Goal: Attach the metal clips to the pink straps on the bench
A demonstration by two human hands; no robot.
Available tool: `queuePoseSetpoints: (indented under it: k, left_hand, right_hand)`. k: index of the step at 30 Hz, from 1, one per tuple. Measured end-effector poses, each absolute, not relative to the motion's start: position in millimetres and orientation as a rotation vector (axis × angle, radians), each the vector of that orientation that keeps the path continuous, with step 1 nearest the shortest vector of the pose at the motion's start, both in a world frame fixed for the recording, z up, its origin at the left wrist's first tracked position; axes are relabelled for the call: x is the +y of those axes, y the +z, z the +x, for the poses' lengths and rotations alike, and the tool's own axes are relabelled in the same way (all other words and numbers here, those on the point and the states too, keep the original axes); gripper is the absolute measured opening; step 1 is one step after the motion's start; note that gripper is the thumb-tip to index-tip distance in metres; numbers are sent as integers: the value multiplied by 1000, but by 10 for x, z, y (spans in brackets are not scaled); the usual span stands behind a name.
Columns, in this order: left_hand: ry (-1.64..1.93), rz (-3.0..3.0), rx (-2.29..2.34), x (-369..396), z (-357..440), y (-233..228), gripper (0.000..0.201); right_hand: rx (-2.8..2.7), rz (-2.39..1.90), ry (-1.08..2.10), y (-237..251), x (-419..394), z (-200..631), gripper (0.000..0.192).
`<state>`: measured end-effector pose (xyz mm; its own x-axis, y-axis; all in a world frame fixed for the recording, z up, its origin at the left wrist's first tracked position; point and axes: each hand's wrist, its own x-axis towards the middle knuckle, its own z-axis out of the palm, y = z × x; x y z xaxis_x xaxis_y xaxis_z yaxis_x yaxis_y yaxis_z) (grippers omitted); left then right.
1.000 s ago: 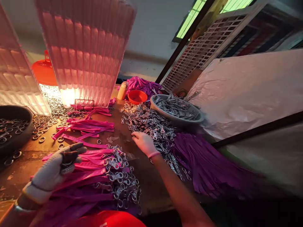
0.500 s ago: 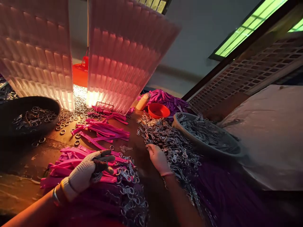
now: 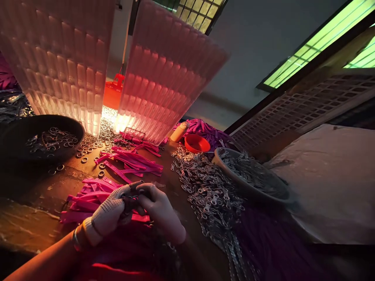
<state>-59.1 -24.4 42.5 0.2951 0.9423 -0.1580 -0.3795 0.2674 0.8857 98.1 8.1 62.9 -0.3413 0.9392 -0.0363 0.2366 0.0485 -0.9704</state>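
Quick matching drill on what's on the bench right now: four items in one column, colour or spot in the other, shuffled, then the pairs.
Things:
1. small bowl
2. loose straps
3. dark bowl of rings
4. tray of metal clips

Descriptions:
A. far left of the bench
B. orange
C. right of the clip pile
D. pink, ahead of the hands

Pairs: 1-B, 2-D, 3-A, 4-C

Glossy pink straps (image 3: 129, 162), shiny metal clasps (image 3: 211, 191), knit-gloved left hand (image 3: 109, 212), worn wooden table (image 3: 35, 195)

No text, label or number can be read anywhere.
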Motion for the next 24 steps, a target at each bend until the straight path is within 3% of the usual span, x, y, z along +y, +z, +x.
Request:
queuePoseSetpoints:
  k: [4, 15, 20, 24]
  left_hand:
    - [1038, 689, 816, -260, -694, 388, 47]
    - [1042, 805, 911, -308, -712, 276, 38]
    - [1414, 1053, 1203, -301, -897, 336, 20]
    - [1262, 727, 923, -246, -1060, 391, 25]
  right_hand:
    - [-1676, -1296, 1204, 708, 102, 1018, 19]
    - [-1586, -1355, 1374, 712, 39, 882, 25]
    - [-1561, -1360, 1313, 661, 66, 887, 23]
    - [-1389, -1296, 1535, 652, 79, 854, 24]
